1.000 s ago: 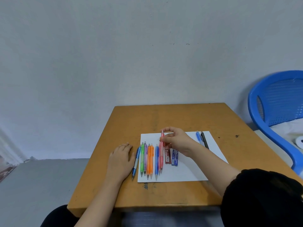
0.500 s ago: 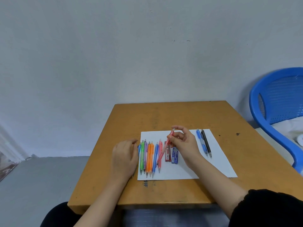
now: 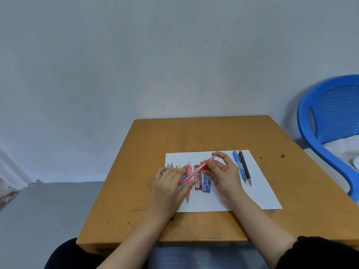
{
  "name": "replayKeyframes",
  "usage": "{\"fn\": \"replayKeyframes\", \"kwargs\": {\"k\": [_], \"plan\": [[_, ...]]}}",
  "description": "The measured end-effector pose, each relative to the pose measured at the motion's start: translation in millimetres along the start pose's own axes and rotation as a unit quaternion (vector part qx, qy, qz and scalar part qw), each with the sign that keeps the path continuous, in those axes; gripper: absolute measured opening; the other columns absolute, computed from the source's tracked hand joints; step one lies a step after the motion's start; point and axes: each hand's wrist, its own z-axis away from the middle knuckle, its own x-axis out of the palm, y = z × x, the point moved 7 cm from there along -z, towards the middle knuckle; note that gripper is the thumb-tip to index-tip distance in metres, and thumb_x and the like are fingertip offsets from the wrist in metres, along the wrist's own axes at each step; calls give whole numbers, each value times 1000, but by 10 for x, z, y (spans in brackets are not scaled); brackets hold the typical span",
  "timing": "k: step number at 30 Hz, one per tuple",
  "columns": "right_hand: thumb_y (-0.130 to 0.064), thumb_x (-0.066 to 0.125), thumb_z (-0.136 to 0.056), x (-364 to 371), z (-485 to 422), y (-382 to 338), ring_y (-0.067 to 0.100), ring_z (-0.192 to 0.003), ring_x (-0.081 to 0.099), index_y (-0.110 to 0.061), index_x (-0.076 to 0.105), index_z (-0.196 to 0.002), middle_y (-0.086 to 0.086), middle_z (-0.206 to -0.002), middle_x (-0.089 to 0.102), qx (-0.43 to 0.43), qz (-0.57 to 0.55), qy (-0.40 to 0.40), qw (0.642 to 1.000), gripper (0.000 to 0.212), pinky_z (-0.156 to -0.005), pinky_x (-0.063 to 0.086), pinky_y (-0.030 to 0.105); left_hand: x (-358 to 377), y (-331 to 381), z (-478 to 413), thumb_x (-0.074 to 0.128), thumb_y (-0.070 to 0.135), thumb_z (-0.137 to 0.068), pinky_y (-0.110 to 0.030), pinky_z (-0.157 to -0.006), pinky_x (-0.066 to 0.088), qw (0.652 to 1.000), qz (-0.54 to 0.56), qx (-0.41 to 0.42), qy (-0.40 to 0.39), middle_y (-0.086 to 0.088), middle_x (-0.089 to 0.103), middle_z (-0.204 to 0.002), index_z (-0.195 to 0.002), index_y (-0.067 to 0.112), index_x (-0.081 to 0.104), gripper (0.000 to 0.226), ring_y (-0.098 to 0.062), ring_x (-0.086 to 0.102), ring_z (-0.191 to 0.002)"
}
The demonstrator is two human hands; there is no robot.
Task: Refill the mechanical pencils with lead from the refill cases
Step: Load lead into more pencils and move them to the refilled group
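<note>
Head cam view, looking down at a wooden table (image 3: 194,136) with a white sheet of paper (image 3: 258,193) on it, so I'll place everything off that sheet.

Both hands are over the middle of the sheet holding one pink mechanical pencil (image 3: 196,171) between them. It's lifted off the paper and tilted, cap end up toward the far right, tip end down toward the near left. The right hand (image 3: 223,173) has its thumb and fingertips closed around the upper barrel near the cap, the other fingers loosely curled. The left hand (image 3: 171,183) is pinching the lower end, fingers mostly closed around it.

Under the left hand, on the sheet's left part, is a row of mechanical pencils (image 3: 175,167) lying side by side. Only the far ends in green, purple and orange peek out past the knuckles, plus a pink one (image 3: 188,195) whose tip sticks out on the near side.

Right below the lifted pencil, about mid-sheet, two lead refill cases lie next to each other: a red one (image 3: 197,181) and a blue one (image 3: 207,183) that says PENCIL LEAD.

On the sheet's right part, well apart from the row, a blue mechanical pencil (image 3: 239,166) and a black one (image 3: 245,167) lie side by side.

Off past the sheet's right edge, beside the table, is a blue plastic chair (image 3: 330,113).
</note>
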Motion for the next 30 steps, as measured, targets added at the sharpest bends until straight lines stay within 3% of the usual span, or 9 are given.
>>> {"fn": "replayKeyframes", "kwargs": {"k": [7,11,15,18,30], "plan": [[-7,57,-89,-41,19,-50,28,-84,71,-13,54,-101,15,-86,73,-10,4,2,1000,13,-68,57,27,1,-30,39,65,28,-88,-33,-93,43,999,32,21,19,1,69,-79,-93,7,74,23,-10,60,-77],[-10,58,-86,-45,28,-69,28,-83,71,-12,54,-100,16,-87,73,-6,9,-1,1000,14,-68,57,26,-33,-29,45,68,26,-86,-34,-93,43,998,47,22,27,-1,70,-83,-108,10,69,27,-12,61,-80],[-5,57,-88,-49,21,-53,28,-80,72,-7,57,-99,18,-86,73,8,-6,2,1000,11,-65,58,25,-63,-36,69,75,14,-81,-42,-89,46,999,45,12,28,1,70,-88,-123,21,56,47,-12,62,-83],[-3,55,-89,-55,16,-24,28,-77,71,-5,59,-97,19,-86,73,24,-25,6,999,10,-63,57,24,-98,-32,56,75,14,-81,-38,-93,41,999,36,8,35,2,69,-86,-126,23,54,50,-11,61,-83],[-19,63,-73,-71,46,-46,22,-71,69,-2,66,-94,16,-86,73,48,-83,41,995,27,-63,58,22,-94,-66,70,75,13,-80,-38,-95,38,999,20,-3,48,1,72,-90,-118,16,64,39,-12,62,-88]]}}
